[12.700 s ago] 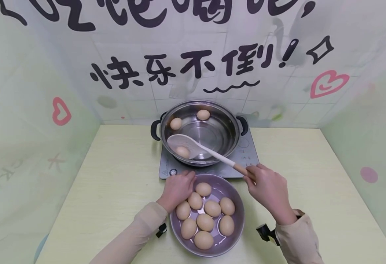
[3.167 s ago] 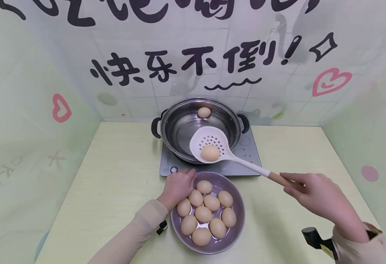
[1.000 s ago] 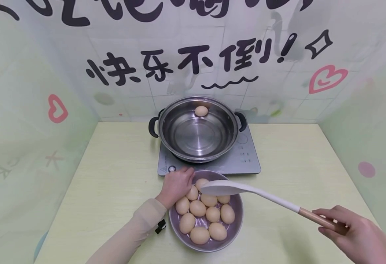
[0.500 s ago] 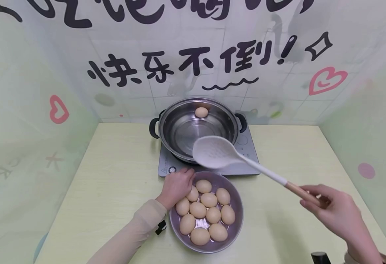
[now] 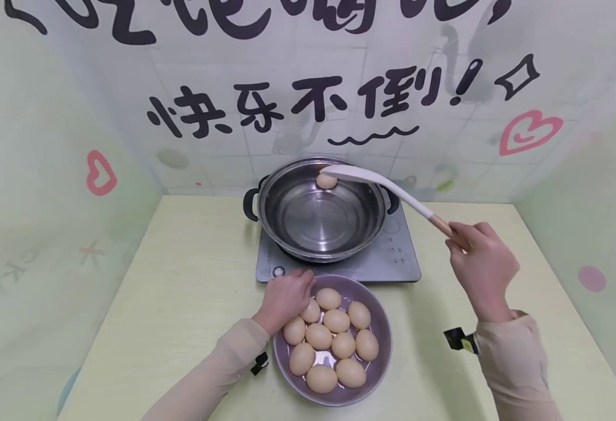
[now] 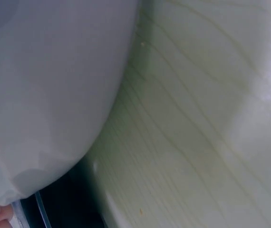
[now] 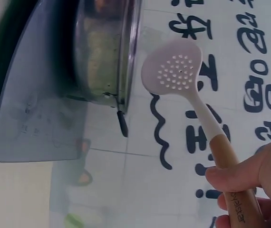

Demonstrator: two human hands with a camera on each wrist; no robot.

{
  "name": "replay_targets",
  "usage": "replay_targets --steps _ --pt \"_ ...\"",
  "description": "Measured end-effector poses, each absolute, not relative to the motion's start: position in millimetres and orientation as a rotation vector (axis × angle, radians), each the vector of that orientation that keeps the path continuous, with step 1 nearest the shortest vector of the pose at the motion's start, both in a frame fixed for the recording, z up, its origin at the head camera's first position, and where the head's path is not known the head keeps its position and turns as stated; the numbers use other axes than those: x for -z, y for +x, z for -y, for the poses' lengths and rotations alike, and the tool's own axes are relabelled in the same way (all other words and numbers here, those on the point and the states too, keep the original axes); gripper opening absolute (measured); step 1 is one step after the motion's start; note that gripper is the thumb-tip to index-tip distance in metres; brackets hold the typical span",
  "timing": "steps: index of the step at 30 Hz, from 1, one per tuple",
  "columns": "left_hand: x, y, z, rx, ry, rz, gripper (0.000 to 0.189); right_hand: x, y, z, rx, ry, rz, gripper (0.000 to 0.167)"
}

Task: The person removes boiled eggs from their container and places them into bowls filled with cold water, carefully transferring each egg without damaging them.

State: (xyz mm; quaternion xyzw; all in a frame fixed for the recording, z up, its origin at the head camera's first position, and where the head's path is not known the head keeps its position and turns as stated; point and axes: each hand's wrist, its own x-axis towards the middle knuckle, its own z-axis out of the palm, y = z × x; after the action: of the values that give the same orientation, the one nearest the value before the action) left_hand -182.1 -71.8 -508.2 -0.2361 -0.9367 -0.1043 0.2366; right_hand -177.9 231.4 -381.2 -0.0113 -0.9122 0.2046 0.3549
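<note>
My right hand (image 5: 484, 266) grips the wooden handle of a white slotted spoon (image 5: 357, 173). The spoon's head is raised over the far side of a steel pot (image 5: 320, 221) and partly covers a brown egg (image 5: 327, 182) inside. In the right wrist view the perforated head (image 7: 178, 71) holds nothing. My left hand (image 5: 285, 298) holds the upper left rim of a purple-grey bowl (image 5: 384, 352), fingers curled over the edge. Several brown eggs (image 5: 319, 337) lie in this bowl. The left wrist view shows mostly the bowl's outer side (image 6: 54, 95), with fingertips at lower left.
The pot stands on a flat grey induction cooker (image 5: 399, 257), its black handle (image 5: 250, 204) sticking out left. Directly in front of the cooker is the bowl, on a pale wood-grain table (image 5: 192, 251). A printed wall sheet (image 5: 197, 164) rises close behind the pot.
Three eggs were in the pot at first; one is there now, and the bowl holds more. The spoon carried an egg over, tipped at the bowl, then moved back above the pot.
</note>
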Motion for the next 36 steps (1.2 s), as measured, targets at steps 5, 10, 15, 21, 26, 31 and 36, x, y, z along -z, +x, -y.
replay_targets --steps 5,10,15,21,26,31,36 --pt "509 -182 72 0.291 -0.648 2.566 0.013 391 -201 -223 -0.505 0.008 2.305 0.021" --pt "510 -183 71 0.275 -0.654 2.566 0.012 395 -216 -215 -0.456 0.053 2.268 0.024" --pt "510 -183 71 0.272 -0.651 2.565 0.012 394 -227 -207 -0.411 0.088 2.227 0.026" --pt "510 -182 72 0.277 -0.645 2.568 0.012 397 -235 -202 -0.382 0.084 2.279 0.027" --pt "510 -182 71 0.283 -0.647 2.559 0.012 398 -232 -201 -0.380 0.093 2.352 0.025" --pt "509 -182 70 0.289 -0.650 2.561 0.010 398 -225 -201 -0.379 0.112 2.400 0.025" --pt "509 -182 70 0.290 -0.646 2.560 0.011 397 -216 -201 -0.362 0.146 2.422 0.023"
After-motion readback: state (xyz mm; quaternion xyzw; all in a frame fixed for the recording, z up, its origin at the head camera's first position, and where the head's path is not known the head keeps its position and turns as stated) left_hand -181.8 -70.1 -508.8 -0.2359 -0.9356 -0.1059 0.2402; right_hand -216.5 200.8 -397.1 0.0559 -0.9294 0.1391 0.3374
